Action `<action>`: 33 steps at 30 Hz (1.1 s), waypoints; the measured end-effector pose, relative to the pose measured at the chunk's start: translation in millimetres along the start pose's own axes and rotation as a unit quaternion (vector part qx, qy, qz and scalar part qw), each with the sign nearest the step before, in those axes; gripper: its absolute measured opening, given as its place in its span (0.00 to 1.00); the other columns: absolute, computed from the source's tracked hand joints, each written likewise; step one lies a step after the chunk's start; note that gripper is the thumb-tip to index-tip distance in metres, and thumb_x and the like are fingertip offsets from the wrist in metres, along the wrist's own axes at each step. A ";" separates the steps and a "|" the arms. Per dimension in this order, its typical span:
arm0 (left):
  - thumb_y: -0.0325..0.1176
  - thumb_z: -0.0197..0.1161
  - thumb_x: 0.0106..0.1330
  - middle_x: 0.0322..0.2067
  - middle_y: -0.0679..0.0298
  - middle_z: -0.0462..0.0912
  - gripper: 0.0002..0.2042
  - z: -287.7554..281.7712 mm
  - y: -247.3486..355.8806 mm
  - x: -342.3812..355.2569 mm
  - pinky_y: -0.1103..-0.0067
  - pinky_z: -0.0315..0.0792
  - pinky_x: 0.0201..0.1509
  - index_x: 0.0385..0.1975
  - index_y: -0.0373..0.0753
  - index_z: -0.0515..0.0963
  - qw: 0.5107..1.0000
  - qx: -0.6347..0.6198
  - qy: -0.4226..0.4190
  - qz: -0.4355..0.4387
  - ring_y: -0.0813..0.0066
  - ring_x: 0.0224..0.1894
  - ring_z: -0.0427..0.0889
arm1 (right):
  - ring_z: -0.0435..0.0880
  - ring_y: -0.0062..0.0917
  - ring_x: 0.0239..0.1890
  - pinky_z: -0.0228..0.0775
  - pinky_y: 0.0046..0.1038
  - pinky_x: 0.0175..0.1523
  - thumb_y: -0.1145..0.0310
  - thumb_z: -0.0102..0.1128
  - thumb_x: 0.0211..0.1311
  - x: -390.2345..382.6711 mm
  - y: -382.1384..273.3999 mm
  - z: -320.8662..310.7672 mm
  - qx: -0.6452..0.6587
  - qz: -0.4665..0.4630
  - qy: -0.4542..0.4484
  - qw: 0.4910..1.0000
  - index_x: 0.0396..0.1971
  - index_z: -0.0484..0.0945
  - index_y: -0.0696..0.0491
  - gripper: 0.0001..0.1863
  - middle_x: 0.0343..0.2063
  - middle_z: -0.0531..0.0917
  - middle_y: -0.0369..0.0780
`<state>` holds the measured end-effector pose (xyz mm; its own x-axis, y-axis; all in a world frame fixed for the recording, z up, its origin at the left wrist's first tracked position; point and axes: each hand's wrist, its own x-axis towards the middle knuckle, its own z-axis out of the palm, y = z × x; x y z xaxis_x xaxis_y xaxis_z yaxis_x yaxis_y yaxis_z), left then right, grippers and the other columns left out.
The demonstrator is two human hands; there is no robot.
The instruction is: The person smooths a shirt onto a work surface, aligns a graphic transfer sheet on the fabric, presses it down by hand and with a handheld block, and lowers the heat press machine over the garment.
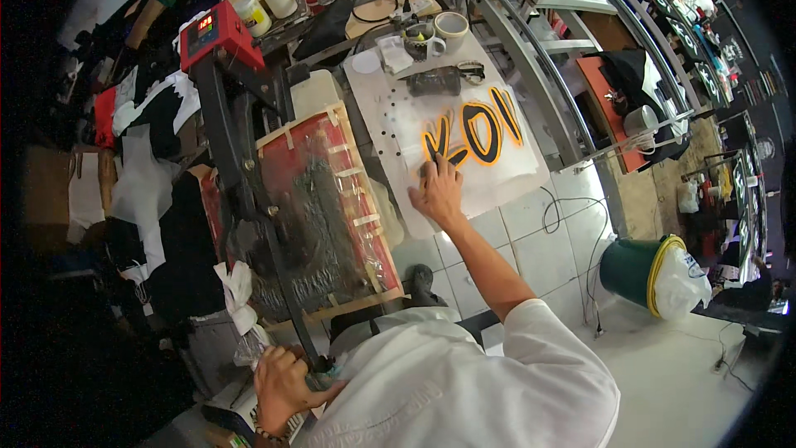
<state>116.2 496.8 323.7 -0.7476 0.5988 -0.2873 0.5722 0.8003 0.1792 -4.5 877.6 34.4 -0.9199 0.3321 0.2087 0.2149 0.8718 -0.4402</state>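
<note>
While the left hand [286, 383] curls near left by the lever [296, 307], the right hand [439, 191] touches far lettering [470, 134], both grips unclear.

Pale, fairly even light covers the white flat board with rounded corners [502, 196], and the black lettering edged in orange [495, 139] on it shows crisply to me. Off its near edge, the glossy white floor tiles [547, 261] throw back glare; left of it, the wrinkled clear film over a red pad [319, 236] glints in small streaks. Farther left, a heap of dark cloth [186, 241] sinks nearly to black — I can't make out its folds. Past the board's right edge my fisheye lens bends the silver metal rails [655, 22], and the picture's corners darken — small things there look soft.
</note>
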 end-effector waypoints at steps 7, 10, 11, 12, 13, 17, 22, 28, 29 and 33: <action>0.66 0.75 0.45 0.26 0.59 0.78 0.31 6.5 -5.4 -2.0 0.65 0.72 0.45 0.21 0.38 0.83 0.999 -0.023 0.019 0.013 0.59 0.34 0.79 | 0.86 0.54 0.37 0.78 0.46 0.43 0.66 0.63 0.58 27.6 40.4 -22.1 0.201 0.065 -0.047 0.976 0.29 0.83 0.59 0.10 0.35 0.87 0.55; 0.68 0.74 0.45 0.26 0.59 0.78 0.32 4.6 -5.3 0.7 0.65 0.71 0.45 0.21 0.38 0.83 0.999 -0.014 0.029 0.025 0.59 0.34 0.78 | 0.84 0.35 0.25 0.75 0.37 0.35 0.68 0.70 0.57 39.9 80.6 -36.3 0.297 0.097 -0.030 0.950 0.26 0.82 0.59 0.10 0.21 0.84 0.43; 0.68 0.74 0.45 0.26 0.59 0.78 0.32 5.5 -5.4 0.2 0.65 0.71 0.45 0.21 0.38 0.83 0.999 -0.017 0.031 0.025 0.59 0.34 0.78 | 0.81 0.27 0.23 0.73 0.33 0.33 0.68 0.74 0.56 43.1 87.2 -40.8 0.366 0.143 -0.051 0.918 0.26 0.82 0.59 0.11 0.20 0.82 0.38; 0.68 0.74 0.46 0.26 0.59 0.78 0.32 7.2 -5.8 -1.9 0.65 0.71 0.45 0.22 0.38 0.83 0.999 -0.024 0.033 0.015 0.59 0.34 0.79 | 0.75 0.16 0.24 0.69 0.27 0.30 0.66 0.78 0.55 47.4 82.0 -50.1 0.381 0.174 -0.070 0.905 0.25 0.82 0.58 0.13 0.20 0.78 0.31; 0.68 0.74 0.46 0.26 0.59 0.78 0.33 8.8 -5.9 -3.5 0.65 0.71 0.45 0.22 0.37 0.83 0.999 -0.030 0.035 0.005 0.59 0.35 0.79 | 0.75 0.16 0.24 0.69 0.27 0.30 0.66 0.78 0.55 50.2 76.2 -58.8 0.379 0.171 -0.074 0.906 0.25 0.82 0.58 0.13 0.20 0.78 0.31; 0.68 0.74 0.46 0.27 0.59 0.79 0.33 8.8 -5.8 -2.5 0.66 0.71 0.45 0.24 0.36 0.83 0.998 -0.037 0.040 0.010 0.59 0.35 0.79 | 0.74 0.14 0.24 0.67 0.20 0.28 0.65 0.77 0.60 54.5 88.2 -76.1 0.485 0.221 -0.120 0.838 0.26 0.81 0.56 0.14 0.23 0.79 0.30; 0.66 0.77 0.42 0.27 0.57 0.77 0.31 10.4 -6.7 -2.7 0.63 0.71 0.46 0.28 0.40 0.86 0.998 -0.050 0.044 0.012 0.55 0.35 0.78 | 0.76 0.14 0.27 0.69 0.21 0.32 0.71 0.72 0.63 53.8 93.1 -106.5 0.489 0.138 -0.108 0.854 0.34 0.80 0.56 0.08 0.26 0.79 0.30; 0.63 0.77 0.44 0.29 0.56 0.78 0.32 2.5 -3.9 -5.0 0.63 0.73 0.41 0.25 0.33 0.81 0.998 -0.027 0.053 0.038 0.56 0.34 0.80 | 0.87 0.31 0.34 0.76 0.32 0.41 0.73 0.64 0.67 39.9 96.7 -180.8 0.222 0.015 0.024 0.975 0.40 0.78 0.59 0.07 0.30 0.86 0.46; 0.63 0.77 0.44 0.29 0.56 0.78 0.32 2.5 -2.3 -6.1 0.63 0.73 0.41 0.25 0.33 0.81 0.997 -0.024 0.057 0.041 0.56 0.34 0.80 | 0.87 0.31 0.34 0.76 0.32 0.41 0.73 0.64 0.67 35.5 96.8 -196.9 0.222 0.014 0.029 0.974 0.40 0.78 0.59 0.07 0.30 0.86 0.46; 0.59 0.80 0.43 0.28 0.56 0.77 0.30 -4.9 5.0 -16.8 0.64 0.74 0.39 0.25 0.34 0.79 0.993 -0.027 0.108 0.042 0.57 0.32 0.81 | 0.89 0.30 0.35 0.78 0.30 0.43 0.75 0.62 0.67 17.8 95.3 -245.1 0.140 -0.028 0.162 0.977 0.43 0.81 0.61 0.08 0.32 0.86 0.50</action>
<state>130.0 490.9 334.1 -0.7568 0.6508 -0.0616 0.6204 0.7447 0.2458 80.0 1054.8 210.3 -0.7662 0.4226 0.4842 0.0278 0.7745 -0.6320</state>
